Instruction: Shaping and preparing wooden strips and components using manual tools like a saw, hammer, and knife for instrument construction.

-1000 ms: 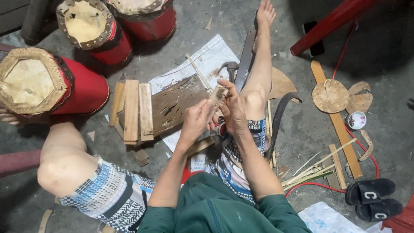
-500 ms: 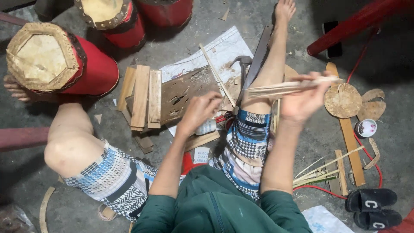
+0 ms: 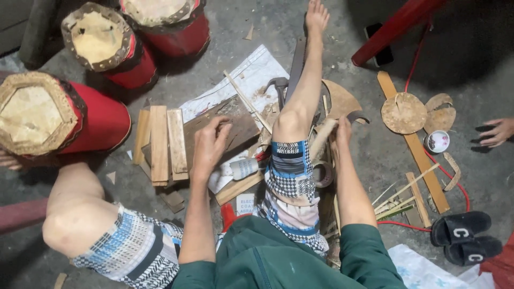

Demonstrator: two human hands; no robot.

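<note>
**Seated on the floor, both hands down among wood scraps**

Nearest the camera, the person sits on a concrete floor [image 3: 257, 32] in a green shirt and patterned shorts, one knee bent out to the left and the other leg stretched straight ahead. Just past the lap lie a roll of tape [image 3: 323, 174] and a small white bottle [image 3: 243, 168], the bottle on its side beside the outstretched thigh.

The left hand [image 3: 209, 144] rests palm down with fingers loosely spread on a dark flat wooden board [image 3: 214, 128], gripping nothing. The right hand [image 3: 341, 134] sits on the other side of the outstretched leg, fingers curled round a pale bundle of thin wooden strips [image 3: 323, 138] that angles down beside the knee.

Left of the board lie several short wooden blocks [image 3: 160, 142] set side by side. A thin stick [image 3: 247, 101] crosses a sheet of white paper [image 3: 251, 72] under the board.

Farther off stand three red drums [image 3: 101, 48] with worn hide heads. To the right, round wooden discs [image 3: 404, 112] rest on a plank, with black slide sandals [image 3: 466, 235] near them. Another person's hand [image 3: 495, 131] touches the floor at the right edge.
</note>
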